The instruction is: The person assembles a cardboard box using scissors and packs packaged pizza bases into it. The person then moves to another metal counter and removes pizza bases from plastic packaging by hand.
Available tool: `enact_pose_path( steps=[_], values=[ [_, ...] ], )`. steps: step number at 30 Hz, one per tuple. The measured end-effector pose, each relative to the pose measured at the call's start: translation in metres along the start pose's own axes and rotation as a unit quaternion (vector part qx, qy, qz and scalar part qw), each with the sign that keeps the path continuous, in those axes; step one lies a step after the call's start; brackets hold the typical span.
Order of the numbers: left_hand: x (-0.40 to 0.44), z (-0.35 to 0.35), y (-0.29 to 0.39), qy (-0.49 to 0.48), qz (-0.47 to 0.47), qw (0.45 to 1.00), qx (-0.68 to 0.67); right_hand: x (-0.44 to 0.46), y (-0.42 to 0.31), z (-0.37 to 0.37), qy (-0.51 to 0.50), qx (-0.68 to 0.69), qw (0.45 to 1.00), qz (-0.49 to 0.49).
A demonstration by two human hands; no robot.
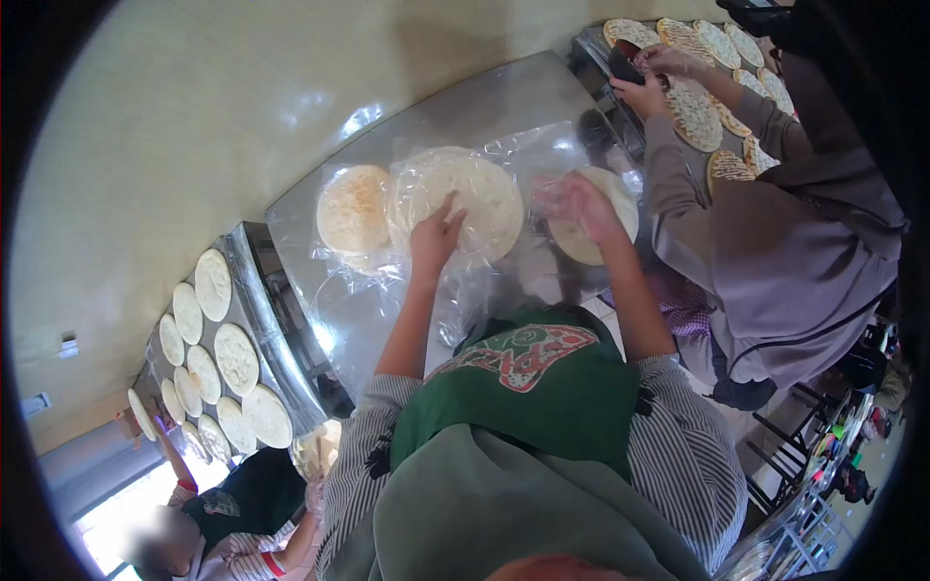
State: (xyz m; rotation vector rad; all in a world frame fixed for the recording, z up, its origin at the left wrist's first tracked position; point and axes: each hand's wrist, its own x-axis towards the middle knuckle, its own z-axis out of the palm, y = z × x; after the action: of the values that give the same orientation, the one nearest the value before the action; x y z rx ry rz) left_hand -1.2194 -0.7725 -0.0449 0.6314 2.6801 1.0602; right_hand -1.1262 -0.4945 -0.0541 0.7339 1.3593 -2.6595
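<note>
On the metal table [363, 140], a large pale flatbread [484, 189] lies under or inside clear plastic. My left hand [437, 232] rests on it with its fingers apart. To its left sits a smaller browned flatbread [354, 208], also in plastic. On the right is another pale round flatbread [589, 242]; my right hand [581, 205], with a clear film over the fingers, is over its upper left part, fingers spread. Crumpled clear plastic [455, 300] spreads below my left hand.
At the right a co-worker's hands [644, 82] hold a dark container over topped flatbreads [693, 116] on a tray. At the lower left another person [228, 513] stands beside a table with several plain flatbreads [235, 358].
</note>
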Motion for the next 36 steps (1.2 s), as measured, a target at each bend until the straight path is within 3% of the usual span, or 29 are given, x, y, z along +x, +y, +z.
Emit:
enact_pose_path(
  steps=[1, 4, 7, 13, 16, 17, 19, 22, 25, 28, 31, 34, 36],
  values=[
    [-0.002, -0.006, 0.016, -0.01, -0.015, 0.999, -0.038, -0.008, -0.001, 0.013, -0.086, 0.09, 0.992, 0.015],
    [-0.017, -0.016, 0.066, -0.099, -0.034, 0.986, -0.126, -0.032, -0.001, 0.057, -0.15, 0.047, 0.988, -0.004],
    [-0.023, -0.014, 0.087, -0.095, 0.0, 0.992, -0.087, -0.054, -0.02, 0.096, -0.142, -0.026, 0.989, 0.015],
    [-0.028, -0.02, 0.068, -0.087, -0.07, 0.937, -0.33, -0.065, -0.051, 0.09, -0.089, -0.037, 0.995, -0.005],
    [-0.03, -0.018, 0.063, -0.086, -0.095, 0.927, -0.351, -0.056, -0.047, 0.051, 0.124, -0.205, 0.97, -0.038],
    [-0.029, -0.015, 0.061, -0.085, -0.098, 0.927, -0.352, -0.055, -0.037, 0.044, 0.172, -0.303, 0.925, -0.153],
    [-0.028, -0.008, 0.067, -0.08, -0.074, 0.946, -0.306, -0.061, -0.027, 0.045, 0.25, -0.475, 0.76, -0.367],
    [-0.028, 0.004, 0.074, -0.071, -0.027, 0.974, -0.215, -0.086, -0.038, 0.077, 0.084, -0.407, 0.824, -0.385],
    [-0.028, 0.014, 0.08, -0.069, 0.03, 0.984, -0.162, -0.064, -0.013, 0.079, -0.038, -0.444, 0.851, -0.276],
    [-0.033, 0.022, 0.078, -0.07, 0.067, 0.989, -0.113, -0.048, -0.004, 0.069, 0.037, -0.652, 0.753, -0.078],
    [-0.037, 0.028, 0.074, -0.061, 0.068, 0.992, -0.089, -0.049, 0.004, 0.052, -0.002, -0.745, 0.661, -0.088],
    [-0.037, 0.032, 0.073, -0.044, 0.063, 0.992, -0.103, -0.065, -0.009, 0.068, 0.056, -0.644, 0.724, -0.241],
    [-0.036, 0.03, 0.074, -0.036, 0.052, 0.991, -0.118, -0.065, -0.004, 0.068, -0.021, -0.587, 0.792, -0.167]
  ],
)
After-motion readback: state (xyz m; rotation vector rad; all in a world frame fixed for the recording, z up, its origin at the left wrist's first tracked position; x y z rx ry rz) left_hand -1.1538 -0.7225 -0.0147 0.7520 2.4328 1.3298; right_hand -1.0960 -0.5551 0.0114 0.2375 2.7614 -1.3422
